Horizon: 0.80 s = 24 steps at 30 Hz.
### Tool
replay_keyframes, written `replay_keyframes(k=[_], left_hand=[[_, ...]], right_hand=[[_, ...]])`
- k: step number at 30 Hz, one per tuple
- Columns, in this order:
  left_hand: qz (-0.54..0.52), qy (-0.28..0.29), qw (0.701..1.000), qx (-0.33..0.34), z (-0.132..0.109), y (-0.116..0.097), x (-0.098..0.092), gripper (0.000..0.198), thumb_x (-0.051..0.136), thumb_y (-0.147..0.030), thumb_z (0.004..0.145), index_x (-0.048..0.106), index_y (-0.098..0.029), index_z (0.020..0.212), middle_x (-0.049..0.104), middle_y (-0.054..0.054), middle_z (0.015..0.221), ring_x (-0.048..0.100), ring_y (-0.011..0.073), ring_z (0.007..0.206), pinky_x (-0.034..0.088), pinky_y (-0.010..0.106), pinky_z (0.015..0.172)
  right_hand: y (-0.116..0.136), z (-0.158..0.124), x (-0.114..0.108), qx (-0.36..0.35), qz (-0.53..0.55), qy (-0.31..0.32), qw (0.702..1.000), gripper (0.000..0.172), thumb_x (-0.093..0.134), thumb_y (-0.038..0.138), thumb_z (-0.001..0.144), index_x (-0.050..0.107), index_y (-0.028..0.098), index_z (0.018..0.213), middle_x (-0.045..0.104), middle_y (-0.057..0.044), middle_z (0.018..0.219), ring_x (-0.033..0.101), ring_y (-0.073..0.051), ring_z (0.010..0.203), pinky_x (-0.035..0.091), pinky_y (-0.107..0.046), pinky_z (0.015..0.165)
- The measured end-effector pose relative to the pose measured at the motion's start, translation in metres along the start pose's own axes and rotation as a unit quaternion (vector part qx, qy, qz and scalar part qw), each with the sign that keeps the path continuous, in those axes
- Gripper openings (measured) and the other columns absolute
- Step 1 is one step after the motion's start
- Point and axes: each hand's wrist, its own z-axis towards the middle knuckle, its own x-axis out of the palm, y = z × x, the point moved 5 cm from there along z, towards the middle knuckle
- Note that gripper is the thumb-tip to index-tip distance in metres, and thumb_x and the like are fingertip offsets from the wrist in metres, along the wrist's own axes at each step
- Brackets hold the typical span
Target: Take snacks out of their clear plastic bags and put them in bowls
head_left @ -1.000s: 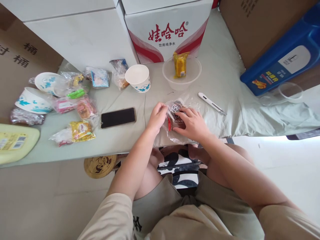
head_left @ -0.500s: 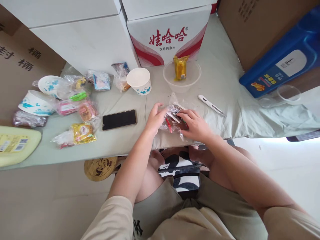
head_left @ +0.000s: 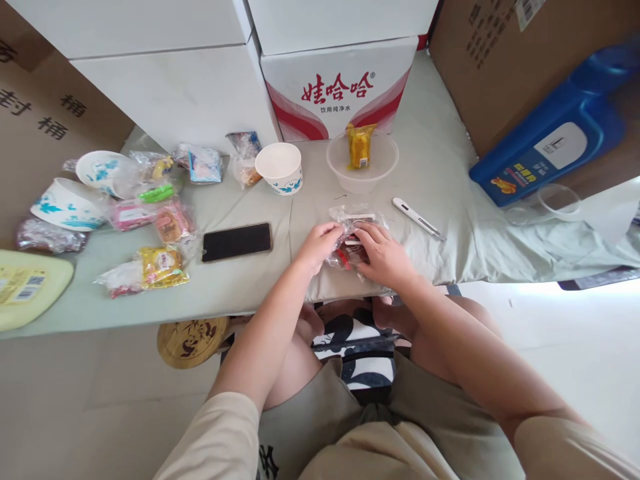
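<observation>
Near the table's front edge lies a clear plastic bag [head_left: 345, 258] holding something dark with red and white print; its contents are partly hidden. My left hand [head_left: 316, 248] pinches the bag's left side between thumb and fingers. My right hand [head_left: 383, 253] rests over the bag's right part, fingers bent down onto it. Just behind the bag stands a translucent plastic bowl [head_left: 345, 179] with a yellow snack packet [head_left: 359, 145] in it. To the right of my right hand lies a white utility knife [head_left: 415, 215], its tip toward the front right.
A black phone [head_left: 237, 242] and a white paper cup [head_left: 279, 168] are left of the bag. Farther left lie several wrapped snacks [head_left: 173, 220] and tipped paper cups [head_left: 70, 203]. White cartons [head_left: 340, 107] line the back; a blue bottle [head_left: 545, 127] leans at right.
My left hand has closed from a looser hold into a pinch on the bag's edge. My right hand stays on the bag. The whole view has shifted slightly.
</observation>
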Motion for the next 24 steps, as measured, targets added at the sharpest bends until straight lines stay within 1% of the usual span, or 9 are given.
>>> replay_keyframes(k=[4,7,10,13,16,18,20,22,24], left_hand=[[-0.118,-0.017,0.992,-0.051,-0.003,-0.009,-0.003,0.011,0.062,-0.020,0.083,0.064,-0.017,0.072,0.063,-0.001,0.064,0.051,0.0087,0.051,0.040,0.021,0.052],[-0.136,-0.032,0.989,-0.053,-0.009,-0.017,-0.009,0.014,0.056,-0.016,0.084,0.059,-0.016,0.071,0.061,-0.003,0.065,0.034,0.0038,0.040,0.024,0.019,0.041],[-0.134,-0.033,0.989,-0.047,-0.018,-0.019,-0.014,0.014,0.054,-0.014,0.085,0.057,-0.015,0.072,0.059,-0.003,0.067,0.028,0.0023,0.039,0.013,0.020,0.040],[-0.127,-0.026,0.991,-0.041,-0.025,-0.018,-0.016,0.013,0.054,-0.016,0.086,0.057,-0.015,0.073,0.058,-0.002,0.069,0.028,0.0026,0.041,0.012,0.021,0.041],[-0.090,-0.043,0.995,-0.027,-0.026,-0.015,-0.022,0.012,0.054,-0.019,0.087,0.057,-0.017,0.075,0.058,-0.002,0.069,0.034,0.0050,0.046,0.020,0.021,0.045],[-0.050,-0.065,0.997,-0.001,-0.024,-0.014,-0.027,0.013,0.054,-0.022,0.088,0.059,-0.018,0.076,0.058,-0.001,0.070,0.043,0.0075,0.054,0.028,0.021,0.050],[-0.008,-0.080,0.996,0.027,-0.020,-0.013,-0.031,0.015,0.053,-0.024,0.089,0.060,-0.018,0.076,0.059,0.000,0.072,0.049,0.0099,0.062,0.034,0.022,0.057],[0.031,-0.077,0.995,0.047,-0.016,-0.012,-0.033,0.017,0.053,-0.025,0.089,0.059,-0.018,0.075,0.060,0.000,0.074,0.052,0.0115,0.067,0.038,0.024,0.063],[0.081,-0.070,0.992,0.061,-0.014,-0.012,-0.033,0.018,0.052,-0.026,0.091,0.059,-0.019,0.076,0.061,0.001,0.074,0.054,0.0130,0.069,0.039,0.026,0.067]], right_hand=[[-0.010,-0.002,-0.002,-0.007,0.078,-0.039,0.996,0.053,0.055,0.022,0.087,0.060,0.019,0.139,0.060,-0.013,0.148,0.056,-0.030,0.138,0.049,-0.050,0.114],[-0.017,-0.007,-0.006,0.000,0.135,-0.066,0.989,0.047,0.053,0.023,0.089,0.064,0.022,0.134,0.064,-0.012,0.144,0.061,-0.029,0.134,0.051,-0.048,0.113],[-0.015,-0.012,-0.008,0.018,0.162,-0.091,0.982,0.044,0.054,0.023,0.088,0.067,0.024,0.130,0.068,-0.011,0.139,0.064,-0.028,0.128,0.053,-0.047,0.108],[-0.012,-0.012,-0.010,0.065,0.170,-0.126,0.975,0.035,0.053,0.028,0.091,0.069,0.026,0.122,0.076,-0.008,0.116,0.072,-0.026,0.103,0.057,-0.045,0.096],[-0.018,-0.010,-0.013,0.146,0.184,-0.195,0.952,0.021,0.055,0.034,0.092,0.071,0.025,0.101,0.074,-0.003,0.085,0.068,-0.022,0.080,0.056,-0.039,0.083],[-0.028,-0.008,-0.015,0.200,0.252,-0.261,0.910,0.017,0.057,0.037,0.091,0.068,0.024,0.087,0.068,-0.001,0.077,0.064,-0.020,0.076,0.054,-0.034,0.077],[-0.041,-0.007,-0.014,0.255,0.393,-0.317,0.825,0.019,0.058,0.039,0.090,0.063,0.024,0.081,0.066,0.001,0.075,0.063,-0.016,0.073,0.052,-0.028,0.067],[-0.049,-0.004,-0.006,0.304,0.552,-0.307,0.713,0.016,0.059,0.038,0.089,0.061,0.023,0.082,0.065,0.003,0.073,0.061,-0.013,0.064,0.046,-0.022,0.053],[-0.049,-0.001,-0.001,0.334,0.664,-0.247,0.622,0.011,0.059,0.033,0.087,0.061,0.023,0.083,0.064,0.004,0.070,0.058,-0.010,0.054,0.038,-0.020,0.041]])
